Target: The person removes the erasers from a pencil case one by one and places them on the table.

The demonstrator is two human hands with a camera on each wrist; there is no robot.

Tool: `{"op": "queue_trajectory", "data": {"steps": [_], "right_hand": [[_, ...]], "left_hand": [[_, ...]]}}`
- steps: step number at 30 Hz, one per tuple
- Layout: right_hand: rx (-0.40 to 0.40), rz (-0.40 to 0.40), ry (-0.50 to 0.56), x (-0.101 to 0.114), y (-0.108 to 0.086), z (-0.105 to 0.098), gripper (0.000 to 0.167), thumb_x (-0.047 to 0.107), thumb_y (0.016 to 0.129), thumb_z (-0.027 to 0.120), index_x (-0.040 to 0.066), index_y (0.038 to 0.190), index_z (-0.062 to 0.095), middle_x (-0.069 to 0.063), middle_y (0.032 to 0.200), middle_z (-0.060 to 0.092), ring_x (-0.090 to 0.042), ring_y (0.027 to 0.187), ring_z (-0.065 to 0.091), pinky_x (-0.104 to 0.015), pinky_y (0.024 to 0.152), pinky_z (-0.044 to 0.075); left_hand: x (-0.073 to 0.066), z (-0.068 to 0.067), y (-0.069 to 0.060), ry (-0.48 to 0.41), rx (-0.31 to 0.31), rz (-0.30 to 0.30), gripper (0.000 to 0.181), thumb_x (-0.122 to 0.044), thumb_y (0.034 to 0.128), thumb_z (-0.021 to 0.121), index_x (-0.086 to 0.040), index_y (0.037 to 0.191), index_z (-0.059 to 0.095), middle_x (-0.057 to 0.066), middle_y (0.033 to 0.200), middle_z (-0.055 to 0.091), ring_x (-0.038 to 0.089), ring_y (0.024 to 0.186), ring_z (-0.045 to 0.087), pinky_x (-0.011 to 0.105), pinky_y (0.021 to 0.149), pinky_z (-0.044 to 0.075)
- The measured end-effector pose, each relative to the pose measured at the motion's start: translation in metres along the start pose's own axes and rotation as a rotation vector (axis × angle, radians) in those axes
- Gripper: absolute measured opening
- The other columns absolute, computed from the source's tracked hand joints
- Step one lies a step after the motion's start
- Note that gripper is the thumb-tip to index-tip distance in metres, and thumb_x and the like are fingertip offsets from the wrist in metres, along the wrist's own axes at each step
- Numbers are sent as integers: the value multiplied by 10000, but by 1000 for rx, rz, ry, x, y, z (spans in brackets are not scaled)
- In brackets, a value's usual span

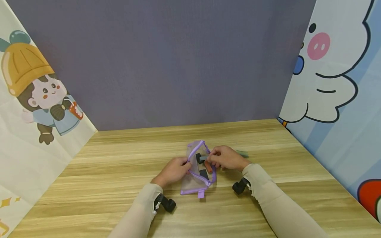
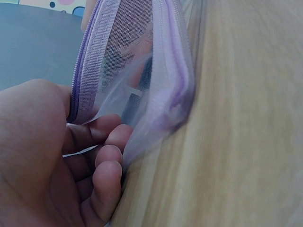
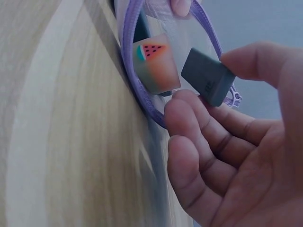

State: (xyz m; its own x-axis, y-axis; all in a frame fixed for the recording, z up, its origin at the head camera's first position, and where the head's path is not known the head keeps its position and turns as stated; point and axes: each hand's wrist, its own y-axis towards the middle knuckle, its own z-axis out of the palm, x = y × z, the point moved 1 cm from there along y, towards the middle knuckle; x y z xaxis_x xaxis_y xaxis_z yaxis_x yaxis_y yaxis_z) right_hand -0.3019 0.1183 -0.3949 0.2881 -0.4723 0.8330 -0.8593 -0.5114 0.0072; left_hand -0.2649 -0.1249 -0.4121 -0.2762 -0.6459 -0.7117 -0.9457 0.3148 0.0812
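Observation:
A mesh pouch with purple zipper edging (image 1: 194,191) lies on the table, its mouth held apart. The left hand (image 1: 175,170) pinches the pouch's near-left edge between thumb and fingers; in the left wrist view the hand (image 2: 71,156) grips the mesh beside the zipper (image 2: 90,61). At the pouch's mouth, the right hand (image 1: 227,158) pinches a dark grey-green block (image 3: 207,75) between thumb and fingers. Inside the pouch are a reddish-orange block with a watermelon picture (image 3: 156,64) and dark pieces (image 1: 203,174).
A greenish flat item (image 1: 242,153) lies on the wooden table (image 1: 119,158), just beyond the right wrist. A grey panel (image 1: 178,66) stands at the back, with cartoon-printed panels on the left (image 1: 18,132) and right (image 1: 333,92).

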Motion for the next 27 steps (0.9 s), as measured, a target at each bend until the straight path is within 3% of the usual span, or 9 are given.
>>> {"op": "queue_trajectory", "data": {"steps": [14,27], "right_hand": [[-36,27,7,-4,0,0,228,291,944,669,64,958,670,-96,792,659,-225,639,610,-357,534,515],[-79,36,16,-6,-6,-2,239,312,972,661,73,972,667,-86,818,661,-226,681,609,-359,550,511]], "left_hand": [[1,0,1,-10,6,-4,293,-227,1019,516,-144,749,593,-48,715,643,110,572,513,282,501,426],[2,0,0,-13,9,2,293,-225,1021,525,-144,749,597,-52,719,646,110,569,508,275,494,418]]}}
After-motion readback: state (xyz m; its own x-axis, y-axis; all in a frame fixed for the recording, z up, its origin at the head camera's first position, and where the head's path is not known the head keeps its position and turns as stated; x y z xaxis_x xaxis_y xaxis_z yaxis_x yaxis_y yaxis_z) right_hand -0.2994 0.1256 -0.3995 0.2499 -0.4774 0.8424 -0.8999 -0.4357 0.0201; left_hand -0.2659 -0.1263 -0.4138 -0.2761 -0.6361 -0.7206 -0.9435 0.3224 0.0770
